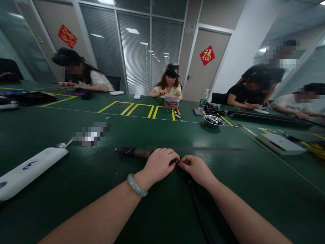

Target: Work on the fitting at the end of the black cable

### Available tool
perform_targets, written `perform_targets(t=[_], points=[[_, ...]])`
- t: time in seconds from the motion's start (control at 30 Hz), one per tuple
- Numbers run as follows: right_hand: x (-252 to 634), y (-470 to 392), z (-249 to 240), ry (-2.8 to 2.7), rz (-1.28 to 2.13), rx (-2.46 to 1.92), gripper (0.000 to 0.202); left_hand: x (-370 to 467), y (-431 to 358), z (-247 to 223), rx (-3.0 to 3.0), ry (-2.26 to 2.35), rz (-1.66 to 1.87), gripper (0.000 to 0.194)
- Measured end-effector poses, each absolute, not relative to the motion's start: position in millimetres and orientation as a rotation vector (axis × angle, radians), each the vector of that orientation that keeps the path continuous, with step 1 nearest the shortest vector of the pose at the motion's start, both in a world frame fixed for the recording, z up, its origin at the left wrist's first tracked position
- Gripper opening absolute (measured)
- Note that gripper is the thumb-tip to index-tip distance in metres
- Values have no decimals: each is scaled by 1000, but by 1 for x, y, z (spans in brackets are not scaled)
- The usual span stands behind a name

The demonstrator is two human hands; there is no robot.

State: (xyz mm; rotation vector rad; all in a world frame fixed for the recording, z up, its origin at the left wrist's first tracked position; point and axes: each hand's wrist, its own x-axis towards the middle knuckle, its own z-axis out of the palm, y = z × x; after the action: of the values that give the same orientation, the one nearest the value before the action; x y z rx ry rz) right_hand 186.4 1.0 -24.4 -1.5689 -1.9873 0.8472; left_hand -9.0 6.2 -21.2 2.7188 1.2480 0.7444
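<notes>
My left hand (159, 162), with a pale green bangle (137, 185) at the wrist, is closed, its fingertips pinching a small dark part (175, 161) whose kind I cannot make out. From the other side the closed fingertips of my right hand (196, 170) grip the same part. A rod-shaped tool (133, 152) with a black ringed end and a brownish body lies behind my left hand, pointing left; that hand hides its right end. Beneath my right hand a black cable-like strip (195, 200) runs toward the near edge of the view.
A white power strip (33, 171) lies at the left beside a blurred-out object (91, 134). Farther off are a metal bowl (213, 121), a grey box with coloured wires (172, 102) and a flat grey case (281, 143). Several people work around the green table (101, 210).
</notes>
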Motion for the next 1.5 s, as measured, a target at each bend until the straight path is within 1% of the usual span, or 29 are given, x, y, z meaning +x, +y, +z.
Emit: perform_targets(t=[0.23, 0.8, 1.0, 1.27, 1.5], points=[[186, 2, -25, -1988, 841, -1572, 17, -8, 4, -19, 2693, 1279, 773, 20], [185, 0, -22, -1983, 838, -1580, 18, -8, 5, -21, 2694, 1280, 770, 10], [186, 1, -23, -1994, 841, -1572, 17, -8, 5, -21, 2679, 1310, 786, 15], [186, 2, -24, -1996, 825, -1562, 17, -8, 5, -21, 2683, 1297, 791, 8], [187, 3, -29, -1976, 847, -1552, 17, -9, 6, -20, 2676, 1299, 764, 10]])
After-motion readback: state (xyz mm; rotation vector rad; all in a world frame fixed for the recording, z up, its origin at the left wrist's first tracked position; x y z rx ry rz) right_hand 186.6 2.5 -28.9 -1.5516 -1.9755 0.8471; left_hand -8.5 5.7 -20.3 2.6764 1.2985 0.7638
